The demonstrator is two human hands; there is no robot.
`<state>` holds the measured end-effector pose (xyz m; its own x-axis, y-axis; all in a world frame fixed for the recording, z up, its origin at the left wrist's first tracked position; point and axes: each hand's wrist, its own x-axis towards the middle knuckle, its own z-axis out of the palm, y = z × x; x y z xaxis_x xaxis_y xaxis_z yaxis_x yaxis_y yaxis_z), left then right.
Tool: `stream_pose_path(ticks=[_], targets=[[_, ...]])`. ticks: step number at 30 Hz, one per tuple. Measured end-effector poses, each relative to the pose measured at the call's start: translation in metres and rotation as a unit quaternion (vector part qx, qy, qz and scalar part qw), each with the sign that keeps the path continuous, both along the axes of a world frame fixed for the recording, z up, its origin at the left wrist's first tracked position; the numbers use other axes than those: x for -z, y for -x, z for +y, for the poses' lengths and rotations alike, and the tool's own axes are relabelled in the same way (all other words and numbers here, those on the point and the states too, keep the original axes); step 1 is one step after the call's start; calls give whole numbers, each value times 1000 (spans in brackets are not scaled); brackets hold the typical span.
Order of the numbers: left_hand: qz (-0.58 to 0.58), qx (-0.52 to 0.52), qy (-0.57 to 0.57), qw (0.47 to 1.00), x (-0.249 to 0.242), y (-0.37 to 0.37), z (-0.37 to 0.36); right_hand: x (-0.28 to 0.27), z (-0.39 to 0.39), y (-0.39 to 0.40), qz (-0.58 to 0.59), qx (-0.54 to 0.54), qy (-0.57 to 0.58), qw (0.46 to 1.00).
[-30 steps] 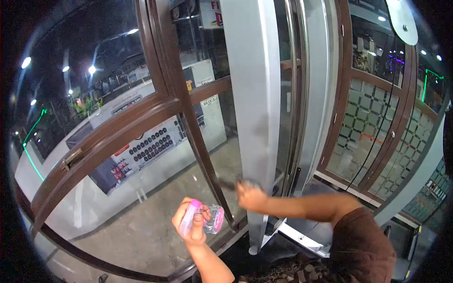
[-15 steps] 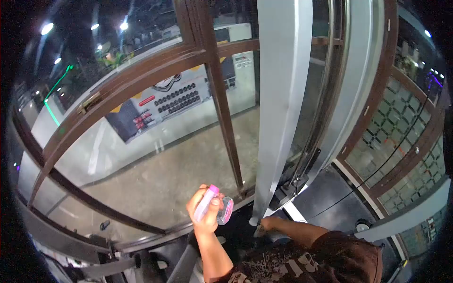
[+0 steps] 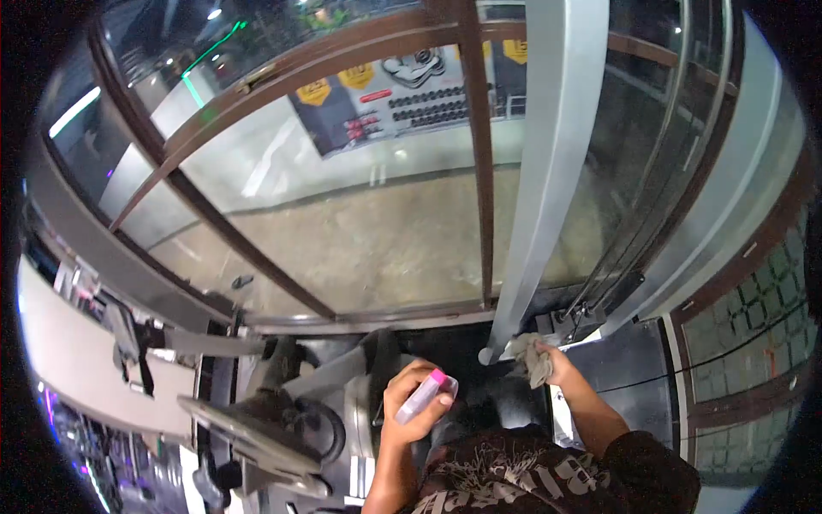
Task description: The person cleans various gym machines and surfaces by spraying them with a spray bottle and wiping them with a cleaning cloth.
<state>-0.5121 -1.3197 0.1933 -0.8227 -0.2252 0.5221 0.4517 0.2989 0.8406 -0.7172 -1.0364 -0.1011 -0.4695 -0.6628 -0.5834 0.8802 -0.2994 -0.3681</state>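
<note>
My left hand [image 3: 413, 409] is closed around a clear plastic bottle with a pink top [image 3: 419, 401], held in front of my body at the bottom middle of the view. Fingers cover much of the bottle. A crumpled grey cloth [image 3: 534, 358] is bunched in my right hand [image 3: 558, 367], with its loose part sticking out ahead of the fingers. The cloth is close to the foot of a tall grey metal post [image 3: 561, 128].
Brown-framed glass panes [image 3: 342, 231] stretch across the front, with a dumbbell poster [image 3: 402, 103] beyond them. Grey gym equipment [image 3: 265, 428] stands at lower left. Near the post's right side runs a vertical rail mechanism [image 3: 582, 317]. A patterned glass panel [image 3: 753, 334] stands at right.
My view has turned left and tilted down. The right hand has come away from the post's foot, and the cloth now shows clearly. The left hand still grips the bottle.
</note>
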Motion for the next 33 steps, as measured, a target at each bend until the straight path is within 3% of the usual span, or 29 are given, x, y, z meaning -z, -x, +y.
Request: stream_pose_path(ticks=[4,5,8,9,12,16,21,23,26,28,30,32,33], targets=[[-77,-44,-26,996,-12,-52,34,-6,-5,-17,-2,43,51,998],[-131,-38,-100,986,0,-70,38,-6,-6,-22,-6,45,62,997],[-158,-120,-72,978,11,-111,46,-7,-13,-42,-22,33,66,997],[-176,-164,-117,964,17,-125,52,-10,-12,-46,-38,5,52,998],[-213,-256,-94,938,-3,-158,61,-40,-20,-63,-16,-32,65,997],[-171,-305,-169,922,-5,-201,54,-34,-31,-70,12,-33,121,992],[-90,-384,-85,915,13,-248,32,-64,-51,-94,30,-35,118,992],[-111,-402,-79,906,16,-270,26,-88,-66,-115,16,-23,123,992],[-129,-406,-75,902,29,-309,13,-116,-99,-147,61,-114,140,982],[-150,-408,-86,896,38,-337,5,-102,-138,-168,147,-177,82,970],[-156,-410,-97,893,43,-359,-2,-102,-189,-206,260,-168,-29,950],[-158,-415,-87,892,46,-380,-11,-109,-247,-246,396,-219,-21,892],[-159,-403,-54,900,47,-388,-19,-114,-277,-264,502,-226,-71,832]])
